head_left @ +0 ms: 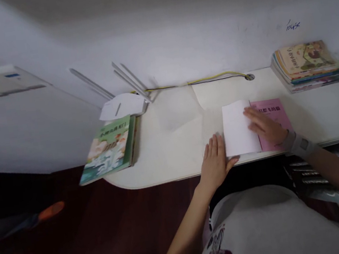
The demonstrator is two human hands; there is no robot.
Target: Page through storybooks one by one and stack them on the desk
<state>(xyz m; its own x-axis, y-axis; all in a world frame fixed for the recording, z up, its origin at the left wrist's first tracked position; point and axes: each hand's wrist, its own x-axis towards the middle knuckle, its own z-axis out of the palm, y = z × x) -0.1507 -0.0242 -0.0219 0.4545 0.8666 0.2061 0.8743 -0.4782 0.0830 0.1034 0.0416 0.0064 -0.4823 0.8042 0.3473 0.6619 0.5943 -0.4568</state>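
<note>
A thin book lies open on the white desk [172,143] near its front edge, with a blank white page [237,130] on the left and a pink title page [274,118] on the right. My left hand [215,162] lies flat on the desk, fingers together, with the thumb touching the white page's lower left corner. My right hand [265,124] rests flat across the fold, fingers stretched out over the pink page and onto the white one. A grey watch [298,144] is on my right wrist.
A green picture book [111,148] lies at the desk's left edge, partly overhanging. A stack of picture books [309,65] sits at the back right. A yellow cable [210,78] runs along the wall to a desk hole [249,76]. Folded paper [122,105] and metal rods [131,82] lie behind the green book.
</note>
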